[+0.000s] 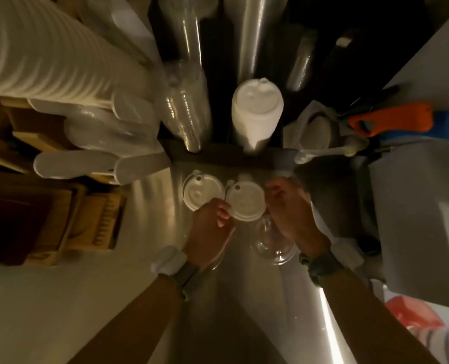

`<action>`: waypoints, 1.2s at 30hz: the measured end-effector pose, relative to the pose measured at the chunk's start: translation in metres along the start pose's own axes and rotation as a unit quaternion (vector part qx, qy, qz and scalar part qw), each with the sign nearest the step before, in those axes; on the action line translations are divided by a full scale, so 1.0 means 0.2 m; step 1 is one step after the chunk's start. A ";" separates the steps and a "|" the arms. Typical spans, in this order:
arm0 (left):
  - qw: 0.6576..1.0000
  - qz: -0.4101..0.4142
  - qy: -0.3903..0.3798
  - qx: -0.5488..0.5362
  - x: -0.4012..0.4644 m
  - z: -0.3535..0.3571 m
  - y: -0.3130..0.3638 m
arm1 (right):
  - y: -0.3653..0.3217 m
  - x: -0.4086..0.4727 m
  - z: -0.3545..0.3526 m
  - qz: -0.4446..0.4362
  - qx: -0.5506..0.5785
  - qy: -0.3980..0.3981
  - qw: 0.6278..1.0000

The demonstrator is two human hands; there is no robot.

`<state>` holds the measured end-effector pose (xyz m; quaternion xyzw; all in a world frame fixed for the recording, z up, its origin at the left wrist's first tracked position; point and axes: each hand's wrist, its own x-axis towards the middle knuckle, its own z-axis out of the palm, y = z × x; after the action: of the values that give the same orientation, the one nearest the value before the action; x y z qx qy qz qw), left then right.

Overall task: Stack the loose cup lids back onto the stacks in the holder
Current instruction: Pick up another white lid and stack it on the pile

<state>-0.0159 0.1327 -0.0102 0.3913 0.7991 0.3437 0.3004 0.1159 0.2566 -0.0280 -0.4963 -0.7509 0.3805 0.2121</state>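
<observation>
Lids: two white cup lids lie side by side on the steel counter, left lid and right lid, just before the dark holder.
Left hand: fingers pinched closed on the right lid's near-left rim.
Right hand: beside that lid; blurred, so its grip cannot be told.
Technique: lift level, seat squarely on the white lid stack.
Clearance: clear dome lid sits close under the wrists; open counter lies nearer the body.
</observation>
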 end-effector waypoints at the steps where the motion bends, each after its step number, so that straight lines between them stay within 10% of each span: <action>1: 1.000 0.001 -0.001 0.006 0.01 0.01 0.00 | 0.00 0.01 0.01 -0.001 0.006 -0.005 1.000; 16: 0.998 0.035 0.014 0.056 0.06 0.01 0.07 | -0.09 0.02 -0.05 -0.007 -0.024 -0.055 0.998; 36: 0.979 0.162 0.115 -0.042 0.58 -0.27 0.58 | -0.55 0.53 -0.33 -0.070 0.092 0.119 0.986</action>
<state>-0.0669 0.2666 0.0873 0.4604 0.7393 0.4638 0.1627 0.0525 0.3525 0.0926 -0.4627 -0.7153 0.3703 0.3704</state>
